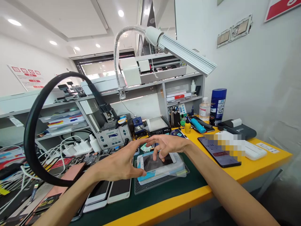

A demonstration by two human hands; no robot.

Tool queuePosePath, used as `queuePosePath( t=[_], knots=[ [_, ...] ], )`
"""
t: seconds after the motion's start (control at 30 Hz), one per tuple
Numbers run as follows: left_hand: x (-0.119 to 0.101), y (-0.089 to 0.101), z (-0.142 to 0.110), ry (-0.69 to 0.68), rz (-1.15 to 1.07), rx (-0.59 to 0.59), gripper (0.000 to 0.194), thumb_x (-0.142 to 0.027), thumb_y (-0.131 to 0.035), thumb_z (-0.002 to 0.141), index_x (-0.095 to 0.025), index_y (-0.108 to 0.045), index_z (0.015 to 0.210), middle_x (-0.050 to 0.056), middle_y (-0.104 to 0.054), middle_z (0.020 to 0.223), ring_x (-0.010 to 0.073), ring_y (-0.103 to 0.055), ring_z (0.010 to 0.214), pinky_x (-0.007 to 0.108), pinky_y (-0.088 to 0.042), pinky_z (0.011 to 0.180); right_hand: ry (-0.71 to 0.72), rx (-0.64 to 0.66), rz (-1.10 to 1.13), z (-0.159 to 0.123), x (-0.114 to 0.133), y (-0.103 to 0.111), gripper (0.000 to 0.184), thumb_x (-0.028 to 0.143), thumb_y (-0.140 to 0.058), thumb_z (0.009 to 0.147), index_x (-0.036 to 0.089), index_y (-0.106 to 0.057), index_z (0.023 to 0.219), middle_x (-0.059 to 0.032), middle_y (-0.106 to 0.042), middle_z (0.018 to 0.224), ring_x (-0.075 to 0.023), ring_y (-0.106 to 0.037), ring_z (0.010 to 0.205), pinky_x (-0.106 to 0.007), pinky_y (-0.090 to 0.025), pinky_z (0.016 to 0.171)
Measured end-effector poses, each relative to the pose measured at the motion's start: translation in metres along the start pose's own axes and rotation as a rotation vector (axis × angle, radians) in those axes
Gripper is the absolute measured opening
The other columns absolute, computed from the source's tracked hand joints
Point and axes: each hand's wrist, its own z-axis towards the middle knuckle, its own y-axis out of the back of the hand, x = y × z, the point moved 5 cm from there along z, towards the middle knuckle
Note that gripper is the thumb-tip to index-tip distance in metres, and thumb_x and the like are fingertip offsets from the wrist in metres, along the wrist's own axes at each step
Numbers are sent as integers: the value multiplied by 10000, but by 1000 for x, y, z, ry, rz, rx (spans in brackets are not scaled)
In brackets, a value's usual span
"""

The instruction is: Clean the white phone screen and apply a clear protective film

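Phone (150, 164) lying face up at the front of a crowded workbench (176, 203).
It rests on a blue-and-clear plastic packet (150, 178), above a grey mat (141, 188). The left hand (121, 162), thumb and fingers spread wide apart, is at its left end; the right hand (168, 145) curls over its face, and whether those fingers touch or grip it I cannot tell.

Single wide head-worn view, facing forward and down across a yellow-topped wide workbench (178, 201), bare left hand (119, 161) and bare right hand (168, 145) close, below centre, grey open shelving (165, 97) farther ahead, white panelled ceiling (70, 18) upper left.
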Motion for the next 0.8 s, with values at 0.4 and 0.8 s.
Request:
queuePosePath(
  t=[0.4,0.8],
  knots=[
    [-1,-10,-5,-90,48,-38,774,-509,-681,786,-389,-354,1477,51,-449,1509,321,-535,1286,411,-489,1012,-20,90,-19,0,2,-6,883,135,-807,705,294,-367,1454,-204,-274,1509,-205,-693,912,-243,-555,602],
    [27,-19,3,-60,-37,-145,708,-502,-685,788,-407,-396,1428,44,-515,1447,351,-589,1198,443,-541,931,13,-25,-11,-8,9,9,768,223,-835,712,249,-482,1394,-203,-357,1490,-226,-710,897,-273,-574,617]
  ],
)
